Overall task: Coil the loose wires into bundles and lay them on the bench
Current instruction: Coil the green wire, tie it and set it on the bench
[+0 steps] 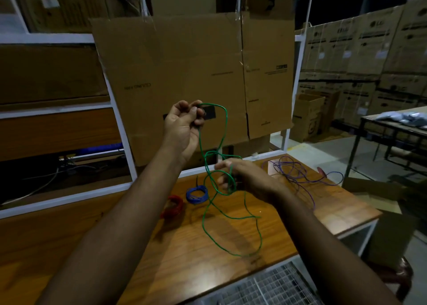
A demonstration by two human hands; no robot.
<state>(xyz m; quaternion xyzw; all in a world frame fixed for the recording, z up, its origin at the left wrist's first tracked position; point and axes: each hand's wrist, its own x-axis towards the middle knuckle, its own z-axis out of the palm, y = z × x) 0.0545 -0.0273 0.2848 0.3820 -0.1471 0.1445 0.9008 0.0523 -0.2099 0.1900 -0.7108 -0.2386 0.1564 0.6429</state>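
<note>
Nearest to you, at the lower middle of the frame, the slack of the green wire (209, 231) lies in 1 wide loop on the desk (184, 258). From there it climbs up to both your hands, so its long run goes from low and near to high and far.

Your right hand (245, 177), right of centre, is the lower and nearer grip. Its fingers are curled loosely around a small loop of the wire. I cannot tell if they pinch it firmly.

Your left hand (184, 124), at the centre of the frame, is the higher and farther grip. It is closed on the top of the wire, and 1 arch stands out to the right of it.

I judge the next turn must go upward, from the right hand to the left.

Farther on the desk, the red bundle (172, 209) and the blue bundle (196, 193) are already laid, just beside each other. The purple wire (295, 173) at the right is still loose.
</note>
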